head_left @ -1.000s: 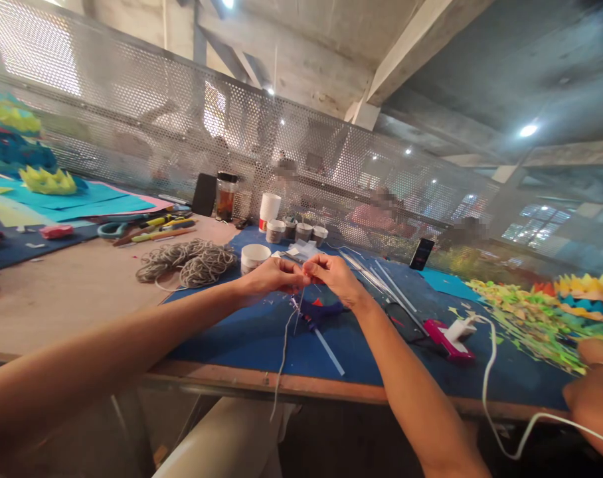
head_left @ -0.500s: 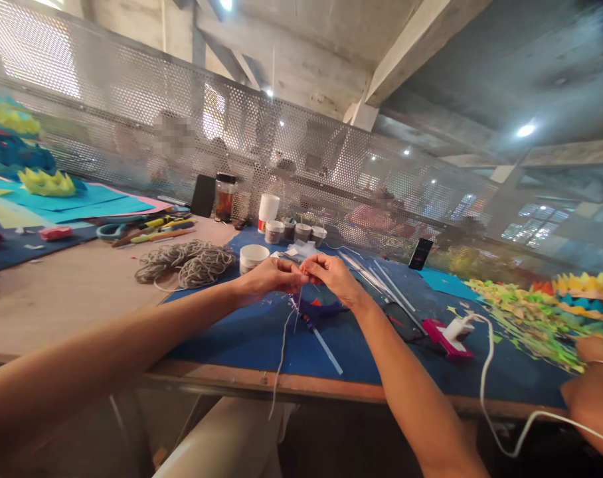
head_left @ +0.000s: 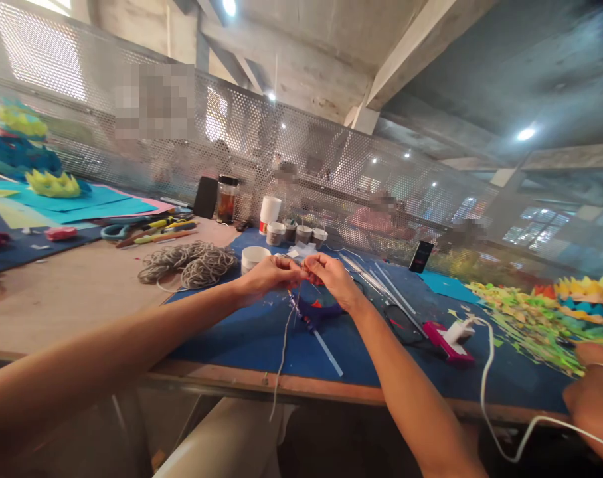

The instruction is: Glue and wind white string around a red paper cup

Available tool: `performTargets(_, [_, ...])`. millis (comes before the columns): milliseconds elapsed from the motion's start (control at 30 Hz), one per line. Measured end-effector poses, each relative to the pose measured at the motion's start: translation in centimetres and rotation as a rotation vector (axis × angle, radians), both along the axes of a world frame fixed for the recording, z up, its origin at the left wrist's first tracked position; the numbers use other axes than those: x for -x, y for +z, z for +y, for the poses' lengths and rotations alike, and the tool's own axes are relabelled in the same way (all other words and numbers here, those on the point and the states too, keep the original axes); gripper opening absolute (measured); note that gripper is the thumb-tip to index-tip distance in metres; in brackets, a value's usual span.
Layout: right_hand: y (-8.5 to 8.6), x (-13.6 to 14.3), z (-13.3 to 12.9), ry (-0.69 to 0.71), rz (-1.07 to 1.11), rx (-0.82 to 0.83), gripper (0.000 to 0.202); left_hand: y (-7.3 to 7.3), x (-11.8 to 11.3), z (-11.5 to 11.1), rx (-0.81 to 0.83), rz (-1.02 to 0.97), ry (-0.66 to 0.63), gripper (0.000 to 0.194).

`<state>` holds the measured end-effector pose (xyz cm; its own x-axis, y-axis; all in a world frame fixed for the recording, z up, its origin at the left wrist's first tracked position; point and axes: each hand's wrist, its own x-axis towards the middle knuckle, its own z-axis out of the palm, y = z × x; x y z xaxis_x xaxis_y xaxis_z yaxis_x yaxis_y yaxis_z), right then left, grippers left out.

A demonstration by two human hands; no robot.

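My left hand and my right hand meet over the blue mat, fingertips pinched together almost touching. A thin grey cord hangs from between them, its loose end dropping past the table's front edge. Something small and red-orange shows under my right fingers; its shape is too small to make out. Directly below lies a dark blue-purple glue gun, with a clear glue stick poking out towards me. To the left rests a tangled bundle of grey cord, beside a white tub.
Behind stand small pots, a white cup and a jar. Right are loose glue sticks, a pink power strip with a white cable, paper scraps and another person's hand. Pliers and tools lie left.
My hands stay together in nearly the same place, with the fingers shifting slightly. More of the red-orange piece shows beneath my right hand. The view has tilted a little.
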<state>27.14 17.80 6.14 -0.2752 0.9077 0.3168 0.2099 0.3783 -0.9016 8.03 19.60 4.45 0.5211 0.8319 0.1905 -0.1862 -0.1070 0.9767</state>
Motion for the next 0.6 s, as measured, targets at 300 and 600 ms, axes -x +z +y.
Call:
performTargets(300, [-0.9,1.4,-0.9,-0.031,-0.003,0.015,0.043,-0.1,0.4,0.9,-0.067,-0.119,0.162,0.028])
performTargets(600, [-1.9,2.0,-0.8,-0.232,-0.042,-0.206,0.019,0.4,0.4,0.5,-0.073,-0.165,0.185,0.03])
